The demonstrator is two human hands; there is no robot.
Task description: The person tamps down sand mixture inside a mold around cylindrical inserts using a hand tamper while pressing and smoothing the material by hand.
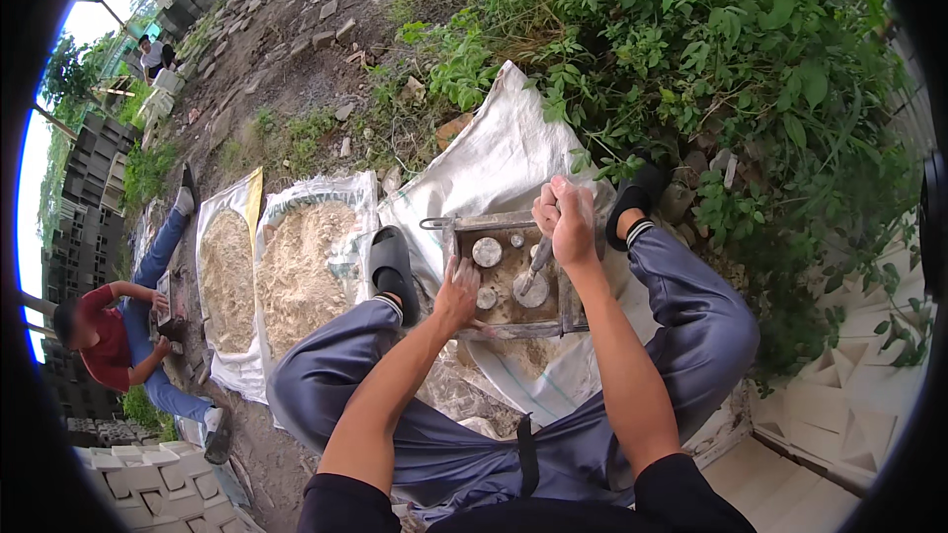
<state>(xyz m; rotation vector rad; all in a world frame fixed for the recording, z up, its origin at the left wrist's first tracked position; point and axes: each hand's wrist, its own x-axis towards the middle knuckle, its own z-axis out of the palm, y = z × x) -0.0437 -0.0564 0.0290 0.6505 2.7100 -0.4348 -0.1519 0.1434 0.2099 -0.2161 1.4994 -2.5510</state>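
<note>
I sit with a square metal mould (513,271) between my feet, on a white sack (494,163). The mould holds pale mix and several round cores. My right hand (566,220) is shut on the handle of a metal tamping tool (537,266) whose lower end presses into the mould. My left hand (457,291) rests on the mould's near left edge, fingers curled down on it.
Two open sacks of sandy mix (301,262) lie to my left. A person in a red shirt (104,341) sits further left with another mould. White cast blocks (148,479) are stacked at lower left and at lower right (839,405). Green bushes (711,49) stand ahead right.
</note>
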